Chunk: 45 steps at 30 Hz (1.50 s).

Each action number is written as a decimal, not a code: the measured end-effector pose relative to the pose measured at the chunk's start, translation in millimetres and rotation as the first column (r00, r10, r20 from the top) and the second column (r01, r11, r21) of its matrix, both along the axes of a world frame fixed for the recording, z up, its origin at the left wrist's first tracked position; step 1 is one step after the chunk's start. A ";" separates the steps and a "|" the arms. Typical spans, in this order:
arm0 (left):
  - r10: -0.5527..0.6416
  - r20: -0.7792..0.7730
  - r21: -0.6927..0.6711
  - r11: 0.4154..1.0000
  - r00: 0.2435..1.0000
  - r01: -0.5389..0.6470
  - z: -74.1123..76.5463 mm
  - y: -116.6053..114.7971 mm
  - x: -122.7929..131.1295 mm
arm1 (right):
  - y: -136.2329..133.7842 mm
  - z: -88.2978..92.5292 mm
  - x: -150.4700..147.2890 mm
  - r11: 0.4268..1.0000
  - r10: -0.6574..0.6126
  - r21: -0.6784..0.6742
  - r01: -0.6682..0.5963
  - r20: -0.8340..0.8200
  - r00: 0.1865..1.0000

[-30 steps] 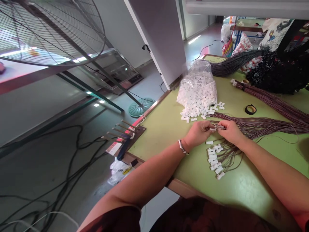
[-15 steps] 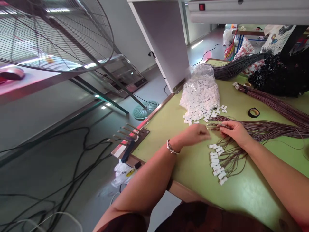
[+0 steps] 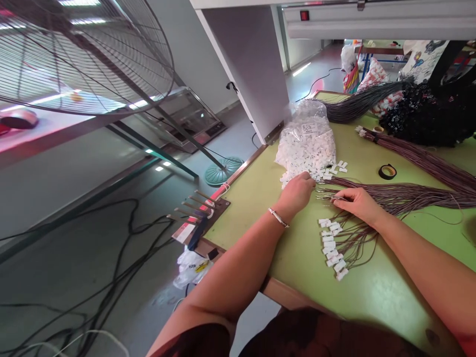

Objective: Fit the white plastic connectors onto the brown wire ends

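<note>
My left hand (image 3: 298, 192) is at the near edge of the loose white connectors (image 3: 329, 173) spilling from a clear plastic bag (image 3: 305, 136). Its fingers are bent together, and their tips are hidden, so what they hold does not show. My right hand (image 3: 357, 204) pinches the thin end of a brown wire (image 3: 339, 198) between thumb and forefinger. Beneath and behind it runs a bundle of brown wires (image 3: 405, 196), bare metal tips pointing left. Nearer me, several wires ending in white connector housings (image 3: 328, 244) lie in a staggered column on the green table (image 3: 297, 267).
A roll of black tape (image 3: 387, 172) lies right of the bag. Behind it are a tied brown wire bundle (image 3: 416, 153), a dark wire bundle (image 3: 357, 101) and a black heap (image 3: 427, 114). A pronged metal bracket (image 3: 217, 208) sits at the left table edge; a fan (image 3: 122, 59) stands beyond.
My left hand has moved up and away from me, from beside the wire tips to the connector pile. My right hand stays nearly in place, still pinching the wire.
</note>
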<state>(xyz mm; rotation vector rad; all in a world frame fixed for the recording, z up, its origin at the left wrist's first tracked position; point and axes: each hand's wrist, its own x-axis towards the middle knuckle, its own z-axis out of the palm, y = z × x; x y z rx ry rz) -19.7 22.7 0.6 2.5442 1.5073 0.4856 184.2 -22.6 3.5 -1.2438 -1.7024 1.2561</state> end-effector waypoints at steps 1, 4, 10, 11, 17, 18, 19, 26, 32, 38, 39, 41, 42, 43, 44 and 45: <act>0.002 0.042 0.000 1.000 0.999 -0.002 -2.1 0.0 -1.8 | -0.4 1.0 0.3 1.000 0.019 0.007 -0.019 0.026 0.999; 0.001 0.191 0.010 1.000 0.982 -0.004 -8.8 0.2 -7.4 | -1.1 4.3 1.7 0.996 0.084 0.020 -0.086 0.103 0.991; 0.010 0.234 0.019 1.000 0.972 -0.015 -11.7 -0.5 -11.6 | -0.1 3.9 3.0 0.951 0.155 0.218 -0.219 0.278 0.948; 0.006 0.234 0.019 1.000 0.972 -0.011 -11.5 -1.0 -11.4 | -0.3 3.1 2.5 0.941 0.159 0.243 -0.234 0.292 0.943; -0.023 0.254 0.023 1.000 0.967 0.018 -11.5 -4.2 -10.6 | -2.5 0.1 0.3 0.910 0.178 0.321 -0.263 0.270 0.946; -0.007 0.282 0.003 1.000 0.959 0.007 -10.4 -5.0 -10.8 | -2.4 0.3 0.7 0.926 0.150 0.307 -0.218 0.230 0.962; 0.021 0.332 -0.023 1.000 0.943 -0.014 -8.7 -6.1 -10.9 | -2.1 0.8 1.3 0.947 0.117 0.275 -0.166 0.186 0.976; 0.384 0.785 -0.524 0.830 0.486 0.191 7.6 -25.1 -2.8 | 2.0 1.2 3.5 0.998 -0.018 -0.059 0.016 -0.037 0.999; 0.490 0.804 -0.591 0.724 0.338 0.356 4.5 -30.7 7.4 | 3.0 -1.8 -1.7 0.987 -0.120 -0.121 0.102 -0.149 0.982; 0.495 0.821 -0.570 0.737 0.285 0.363 1.2 -28.5 7.6 | 2.3 1.4 -3.1 0.988 -0.143 -0.066 0.138 -0.082 0.986; 0.496 0.827 -0.563 0.737 0.267 0.374 0.2 -28.1 7.5 | 2.2 1.4 -3.3 0.989 -0.144 -0.057 0.139 -0.079 0.987; 0.486 0.841 -0.541 0.740 0.240 0.400 -2.5 -27.3 7.1 | 2.0 0.9 -3.8 0.988 -0.149 -0.047 0.146 -0.067 0.987; 0.471 0.851 -0.526 0.746 0.234 0.410 -4.0 -26.8 6.7 | 2.0 0.4 -4.1 0.988 -0.152 -0.045 0.149 -0.065 0.986; 0.452 0.862 -0.507 0.755 0.230 0.416 -5.4 -26.4 6.3 | 1.9 -0.1 -4.3 0.988 -0.153 -0.045 0.151 -0.066 0.986; 0.432 0.872 -0.490 0.763 0.230 0.422 -6.7 -26.0 5.9 | 1.9 -0.6 -4.4 0.987 -0.157 -0.046 0.154 -0.069 0.985; 0.417 0.878 -0.479 0.768 0.234 0.427 -7.6 -25.8 5.5 | 1.8 -0.9 -4.6 0.986 -0.162 -0.050 0.158 -0.073 0.984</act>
